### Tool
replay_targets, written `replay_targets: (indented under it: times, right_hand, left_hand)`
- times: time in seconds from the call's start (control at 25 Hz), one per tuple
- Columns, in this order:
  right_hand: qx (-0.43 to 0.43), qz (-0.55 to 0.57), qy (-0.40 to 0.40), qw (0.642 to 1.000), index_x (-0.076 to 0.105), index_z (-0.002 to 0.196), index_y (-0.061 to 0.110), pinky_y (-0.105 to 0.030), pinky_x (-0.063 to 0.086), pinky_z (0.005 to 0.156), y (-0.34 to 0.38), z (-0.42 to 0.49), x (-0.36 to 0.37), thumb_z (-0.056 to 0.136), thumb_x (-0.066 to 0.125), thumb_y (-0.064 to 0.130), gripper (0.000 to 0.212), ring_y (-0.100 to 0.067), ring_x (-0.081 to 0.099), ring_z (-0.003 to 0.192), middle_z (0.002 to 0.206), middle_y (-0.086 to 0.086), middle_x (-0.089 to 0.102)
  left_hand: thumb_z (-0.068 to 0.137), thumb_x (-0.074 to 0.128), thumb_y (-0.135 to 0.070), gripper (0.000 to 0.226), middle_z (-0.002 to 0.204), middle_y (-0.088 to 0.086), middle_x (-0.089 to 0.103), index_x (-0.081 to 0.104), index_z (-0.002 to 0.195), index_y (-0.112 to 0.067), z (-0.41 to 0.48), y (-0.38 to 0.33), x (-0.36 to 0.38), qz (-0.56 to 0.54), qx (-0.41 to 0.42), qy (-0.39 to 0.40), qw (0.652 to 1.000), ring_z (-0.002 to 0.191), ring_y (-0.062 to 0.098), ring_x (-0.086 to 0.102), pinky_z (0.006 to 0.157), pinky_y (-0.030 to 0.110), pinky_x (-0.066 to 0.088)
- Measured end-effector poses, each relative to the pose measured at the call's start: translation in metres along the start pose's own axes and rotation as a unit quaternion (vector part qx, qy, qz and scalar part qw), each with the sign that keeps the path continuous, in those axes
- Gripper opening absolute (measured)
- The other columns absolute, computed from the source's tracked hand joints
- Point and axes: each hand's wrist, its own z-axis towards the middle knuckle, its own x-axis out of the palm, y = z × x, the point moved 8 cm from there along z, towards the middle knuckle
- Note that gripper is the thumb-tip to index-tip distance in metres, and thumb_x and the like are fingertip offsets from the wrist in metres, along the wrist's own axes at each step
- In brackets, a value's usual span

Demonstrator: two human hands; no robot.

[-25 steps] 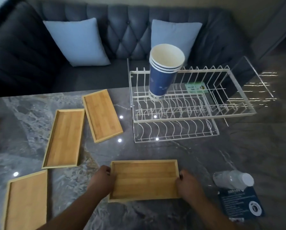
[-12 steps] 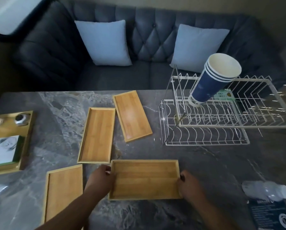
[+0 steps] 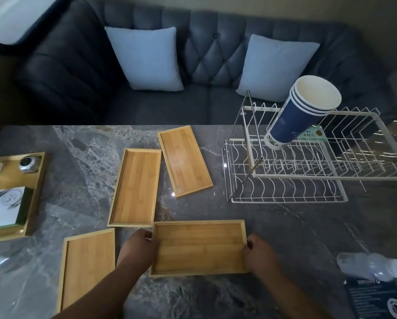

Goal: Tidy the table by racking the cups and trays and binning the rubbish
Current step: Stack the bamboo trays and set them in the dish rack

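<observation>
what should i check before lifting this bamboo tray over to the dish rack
1. Left hand on the bamboo tray's left end: ok.
2. Right hand on its right end: ok.
3. Tray empty, nothing to spill: ok.
4. Lower tier slots of the dish rack free: ok.
5. Stack of paper cups leans tilted in the upper tier and could be knocked: not ok.
6. Grip firm enough to lift: cannot tell.
</observation>
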Motion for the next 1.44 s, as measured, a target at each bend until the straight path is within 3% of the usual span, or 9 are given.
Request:
replay_targets:
  times: [0.16,0.36,0.48,0.6,0.72,0.84,0.96,1.24,1.44]
  right_hand:
    - [-0.003,0.009,0.007,1.000,0.051,0.075,0.021,-0.029,0.035,0.056,-0.006,0.006,0.003,0.090,0.060,0.016,0.019,-0.014,0.054,0.068,0.075,0.002,0.060]
    - [-0.013,-0.004,0.033,0.999,0.055,0.082,0.025,-0.031,0.046,0.070,-0.012,0.011,0.004,0.092,0.062,0.030,0.014,-0.015,0.059,0.078,0.083,0.004,0.063]
    - [-0.028,-0.021,0.029,0.999,0.055,0.089,0.024,-0.031,0.048,0.074,-0.006,0.014,0.001,0.092,0.062,0.032,0.010,-0.019,0.063,0.084,0.090,0.001,0.066]
    - [-0.081,-0.042,-0.016,0.996,0.053,0.089,0.023,-0.031,0.046,0.070,0.015,0.009,-0.017,0.088,0.065,0.030,0.014,-0.020,0.061,0.081,0.087,0.001,0.064]
    - [-0.154,-0.127,-0.002,0.980,0.062,0.096,0.024,-0.030,0.048,0.076,0.050,0.003,-0.025,0.089,0.060,0.033,0.012,-0.023,0.065,0.092,0.097,0.001,0.069]
    - [-0.210,-0.161,0.028,0.964,0.061,0.090,0.030,-0.029,0.046,0.066,0.086,-0.008,-0.011,0.087,0.056,0.039,0.011,-0.016,0.063,0.080,0.088,0.008,0.067]
    - [-0.258,-0.153,0.058,0.952,0.058,0.085,0.032,-0.029,0.046,0.062,0.123,-0.024,0.017,0.086,0.056,0.039,0.008,-0.011,0.060,0.073,0.083,0.009,0.065]
    - [-0.377,-0.171,0.150,0.898,0.058,0.087,0.029,-0.037,0.054,0.073,0.231,-0.080,0.106,0.088,0.053,0.036,0.009,-0.017,0.063,0.081,0.085,0.005,0.067]
    - [-0.426,-0.168,0.202,0.866,0.062,0.113,0.032,-0.037,0.054,0.083,0.296,-0.115,0.174,0.090,0.051,0.038,0.026,-0.016,0.065,0.097,0.106,0.005,0.069]
  left_hand:
    - [0.088,0.063,-0.037,0.027,0.107,-0.001,0.076,0.071,0.112,-0.027,0.000,0.004,0.000,0.023,-0.007,-0.033,0.999,0.084,0.018,0.064,0.073,0.032,0.048]
    - [0.092,0.060,-0.043,0.032,0.109,-0.001,0.076,0.070,0.118,-0.027,-0.001,0.008,0.007,0.028,0.006,-0.009,1.000,0.094,0.020,0.069,0.078,0.032,0.051]
    - [0.093,0.055,-0.053,0.034,0.100,-0.004,0.075,0.070,0.111,-0.029,-0.006,0.006,0.003,0.051,0.008,-0.015,0.999,0.088,0.018,0.068,0.079,0.032,0.052]
    - [0.091,0.055,-0.058,0.032,0.090,-0.002,0.072,0.065,0.095,-0.029,-0.017,0.015,-0.019,0.065,0.001,-0.074,0.995,0.074,0.016,0.060,0.075,0.033,0.053]
    - [0.087,0.060,-0.052,0.033,0.094,0.003,0.064,0.056,0.103,-0.023,-0.035,0.034,-0.042,0.087,-0.013,-0.130,0.988,0.080,0.023,0.062,0.071,0.034,0.047]
    - [0.095,0.050,-0.045,0.036,0.110,0.011,0.063,0.050,0.113,-0.014,-0.038,0.063,-0.046,0.115,-0.056,-0.111,0.986,0.101,0.035,0.067,0.079,0.041,0.051]
    - [0.100,0.044,-0.034,0.029,0.116,0.009,0.060,0.049,0.121,-0.015,-0.039,0.080,-0.039,0.184,-0.015,-0.064,0.981,0.104,0.031,0.066,0.083,0.041,0.055]
    - [0.097,0.050,-0.022,0.036,0.130,0.007,0.051,0.045,0.133,-0.019,-0.035,0.123,-0.057,0.173,0.006,-0.019,0.985,0.119,0.030,0.055,0.092,0.046,0.052]
    - [0.090,0.050,-0.011,0.044,0.126,0.003,0.050,0.046,0.128,-0.031,-0.032,0.167,-0.082,0.189,0.046,0.002,0.981,0.117,0.028,0.052,0.089,0.044,0.051]
